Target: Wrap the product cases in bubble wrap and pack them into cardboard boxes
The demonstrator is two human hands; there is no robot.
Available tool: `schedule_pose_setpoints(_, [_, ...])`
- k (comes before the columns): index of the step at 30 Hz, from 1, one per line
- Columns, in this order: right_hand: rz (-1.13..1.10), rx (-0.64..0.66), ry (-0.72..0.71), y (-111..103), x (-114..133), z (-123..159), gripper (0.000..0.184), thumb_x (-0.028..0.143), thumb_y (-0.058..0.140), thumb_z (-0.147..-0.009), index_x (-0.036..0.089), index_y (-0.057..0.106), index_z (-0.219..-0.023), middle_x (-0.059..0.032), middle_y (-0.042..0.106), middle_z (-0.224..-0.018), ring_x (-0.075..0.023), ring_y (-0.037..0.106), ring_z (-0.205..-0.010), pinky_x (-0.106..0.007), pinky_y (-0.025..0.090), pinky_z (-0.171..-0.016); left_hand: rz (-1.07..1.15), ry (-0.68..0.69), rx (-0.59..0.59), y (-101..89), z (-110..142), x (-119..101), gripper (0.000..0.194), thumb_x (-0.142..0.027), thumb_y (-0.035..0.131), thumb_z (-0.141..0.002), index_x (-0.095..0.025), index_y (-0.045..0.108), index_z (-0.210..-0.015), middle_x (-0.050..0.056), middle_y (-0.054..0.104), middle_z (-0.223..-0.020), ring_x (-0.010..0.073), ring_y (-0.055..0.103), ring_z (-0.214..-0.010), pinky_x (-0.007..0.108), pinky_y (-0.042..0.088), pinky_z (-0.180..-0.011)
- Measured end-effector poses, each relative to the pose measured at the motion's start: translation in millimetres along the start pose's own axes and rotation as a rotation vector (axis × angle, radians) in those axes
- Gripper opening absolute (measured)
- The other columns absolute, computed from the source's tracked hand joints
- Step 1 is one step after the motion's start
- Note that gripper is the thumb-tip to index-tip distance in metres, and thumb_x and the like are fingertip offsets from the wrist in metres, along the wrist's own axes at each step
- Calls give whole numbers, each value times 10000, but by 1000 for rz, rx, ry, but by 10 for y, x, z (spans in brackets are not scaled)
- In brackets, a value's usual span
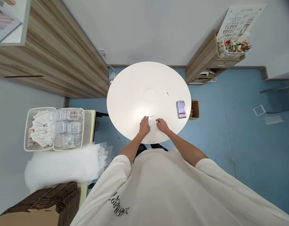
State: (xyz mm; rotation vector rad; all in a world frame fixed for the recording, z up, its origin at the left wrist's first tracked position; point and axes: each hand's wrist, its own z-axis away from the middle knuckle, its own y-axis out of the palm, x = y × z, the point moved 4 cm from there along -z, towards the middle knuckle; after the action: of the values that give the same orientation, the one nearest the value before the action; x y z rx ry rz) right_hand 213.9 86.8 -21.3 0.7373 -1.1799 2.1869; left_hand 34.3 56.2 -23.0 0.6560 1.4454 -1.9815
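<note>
A small clear plastic box (152, 120) rests on the near part of the round white table (135, 88). My left hand (144, 125) grips its left side with curled fingers. My right hand (161, 124) holds its right side, fingers pinched on the edge. What is inside the box is too small to make out.
A phone (181, 109) lies at the table's right edge. A white basket (29, 131) with clear plastic boxes and packets stands on a side stand to the left, above white foam sheets (61, 166) and a cardboard box (40, 207). A small carton (195, 109) sits on the blue floor.
</note>
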Motion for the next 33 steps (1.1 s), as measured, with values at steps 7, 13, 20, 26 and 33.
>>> schedule_pose_setpoints(7, [-30,32,12,78,70,39,399,168,466,-922,203,588,-1300,-86,607,-1342,-209,586,-1186,-358,481,-1029,332,-308,-35,152,125,130,687,-84,588,-779,-205,381,-1424,152,500,-1377,287,536,-1232,448,462,-1023])
schedule_pose_setpoints(13, [-4,15,1,70,191,29,430,153,492,-904,199,594,-1319,-106,603,-1287,-206,604,-1128,-359,490,-1015,392,-362,-35,149,50,57,650,-68,617,-786,-199,429,-1394,151,496,-1355,249,593,-1132,389,509,-947])
schedule_pose_setpoints(20, [24,3,-22,-66,342,-91,365,213,530,-930,169,655,-1270,-117,613,-1199,-186,625,-1030,-312,490,-963,349,-346,-86,-123,-16,-30,354,-157,612,-893,-181,591,-1246,133,582,-1285,220,624,-1069,364,497,-976])
schedule_pose_setpoints(26, [90,73,-27,-173,448,-242,307,234,495,-947,207,712,-1162,-77,689,-1114,-196,625,-1006,-273,474,-851,378,-357,-100,-263,-131,-56,291,-244,609,-926,-201,635,-1213,115,621,-1288,210,650,-1056,352,495,-983])
schedule_pose_setpoints(33, [253,148,-123,-227,577,-280,357,231,411,-971,254,695,-757,-10,660,-727,-192,599,-775,-270,409,-671,433,-406,-110,-227,-217,-11,304,-318,593,-946,-191,644,-1218,123,630,-1329,226,645,-1113,365,481,-1011])
